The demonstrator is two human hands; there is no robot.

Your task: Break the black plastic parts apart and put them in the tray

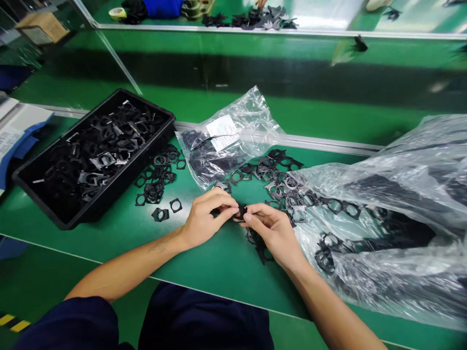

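A small black plastic part (241,212) is being held just above the green table (219,265), near the middle of the scene and close to the person. Both hands are meeting on it. The left hand (204,218) is pinching its left side between thumb and forefinger, with the other fingers curled in loosely. The right hand (273,231) is gripping its right side the same way, fingertips closed on the part. The part is too small and too covered to make out its shape.

A few more black pieces (260,245) are lying on the table under the right hand. Just beyond the hands, a scatter of black square frames with round holes (273,175) is spreading across the table. A small clear bag (233,146) with a white label (222,132) is lying behind the hands, dark parts showing through it. To the right, a much larger clear bag (394,214) is sagging open on the table – more frames are spilling from its mouth.

To the left, a black tray (124,183) is sitting at an angle, filled with black and silver-edged parts. A second heap of frames (156,180) is lying just beside its right wall, with two single frames (168,210) nearer the person. A metal rail (328,144) is running along the far edge of the table – beyond it, another green bench is carrying more black parts (255,19).
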